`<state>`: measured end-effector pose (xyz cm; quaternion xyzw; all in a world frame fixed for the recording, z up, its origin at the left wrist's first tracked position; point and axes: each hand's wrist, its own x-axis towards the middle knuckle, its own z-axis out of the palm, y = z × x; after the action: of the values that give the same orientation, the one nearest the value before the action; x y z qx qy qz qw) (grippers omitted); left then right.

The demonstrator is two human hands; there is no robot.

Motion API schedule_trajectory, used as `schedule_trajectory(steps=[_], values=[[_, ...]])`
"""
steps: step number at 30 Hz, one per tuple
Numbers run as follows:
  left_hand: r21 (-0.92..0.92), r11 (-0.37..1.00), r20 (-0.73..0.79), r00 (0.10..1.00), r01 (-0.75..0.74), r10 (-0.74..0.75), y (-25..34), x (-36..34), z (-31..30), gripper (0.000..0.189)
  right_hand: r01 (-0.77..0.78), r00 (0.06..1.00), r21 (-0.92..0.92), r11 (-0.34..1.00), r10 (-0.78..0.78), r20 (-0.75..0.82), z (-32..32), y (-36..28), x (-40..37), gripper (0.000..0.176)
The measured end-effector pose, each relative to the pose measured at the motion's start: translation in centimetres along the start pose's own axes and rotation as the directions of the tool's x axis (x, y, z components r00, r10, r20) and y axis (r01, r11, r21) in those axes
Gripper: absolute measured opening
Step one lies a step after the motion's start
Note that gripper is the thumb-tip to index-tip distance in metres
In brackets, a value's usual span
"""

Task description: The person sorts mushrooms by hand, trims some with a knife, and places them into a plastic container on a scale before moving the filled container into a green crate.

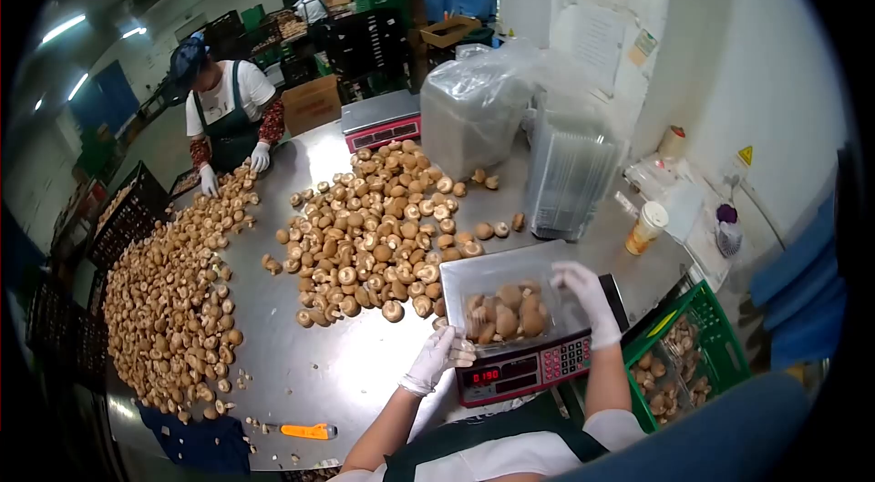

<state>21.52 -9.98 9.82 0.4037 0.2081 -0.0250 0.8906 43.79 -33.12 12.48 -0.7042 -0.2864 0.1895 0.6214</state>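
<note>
A clear plastic tray [550, 329] of brown mushrooms [507, 312] rests on the metal pan [463, 274] of a red digital scale [524, 370], whose display reads 0190. My gloved left hand [436, 358] is at the tray's near left corner, its fingers closed on the edge. On the opposite side, my gloved right hand [588, 293] has its fingertips bent over the far right corner of the tray. Left of the scale lies a large heap of loose mushrooms [369, 236] on the steel table [301, 364].
Stacked clear trays [574, 168] and a plastic-wrapped stack [474, 108] stand behind the scale. A green crate [729, 336] with packed mushrooms is at right. An orange knife [308, 432] lies near the front edge. Across the table, a co-worker [232, 108] handles another mushroom pile [173, 309].
</note>
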Motion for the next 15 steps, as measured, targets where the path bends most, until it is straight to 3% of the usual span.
schedule_trajectory(steps=[3,5,7,8,10,13,15], values=[[0.105,0.994,-0.031,0.999,-0.033,0.037,-1.3,0.3,-0.4,0.021,0.008,1.0,-0.293,0.956,-0.011,-0.006,1.8,-1.3,-4.5,0.037],[0.248,0.96,-0.007,0.991,-0.128,0.133,-2.5,0.7,-0.9,0.025,-0.217,0.974,0.014,0.976,0.217,-0.059,2.5,-0.7,-6.0,0.032],[0.186,0.979,-0.017,0.996,-0.085,0.09,-2.4,0.7,-0.4,0.024,-0.415,0.905,0.23,0.881,0.426,0.0,1.6,2.3,-6.5,0.026],[0.197,0.975,-0.011,0.995,-0.1,0.104,-2.7,1.0,-0.6,0.023,-0.404,0.911,0.231,0.885,0.412,0.015,2.3,2.2,-6.5,0.026],[0.216,0.971,-0.03,0.994,-0.1,0.108,-2.2,0.8,0.1,0.018,-0.427,0.859,0.586,0.689,0.511,0.025,3.3,1.7,-7.1,0.015],[0.384,0.901,0.065,0.979,-0.203,0.193,-2.4,0.9,-0.7,0.019,-0.305,0.923,0.519,0.798,0.383,-0.046,4.0,2.9,-7.1,0.011],[0.35,0.908,0.077,0.973,-0.23,0.216,-2.0,0.1,-0.7,0.017,-0.311,0.924,0.447,0.839,0.377,-0.064,4.6,2.4,-7.2,0.01]])
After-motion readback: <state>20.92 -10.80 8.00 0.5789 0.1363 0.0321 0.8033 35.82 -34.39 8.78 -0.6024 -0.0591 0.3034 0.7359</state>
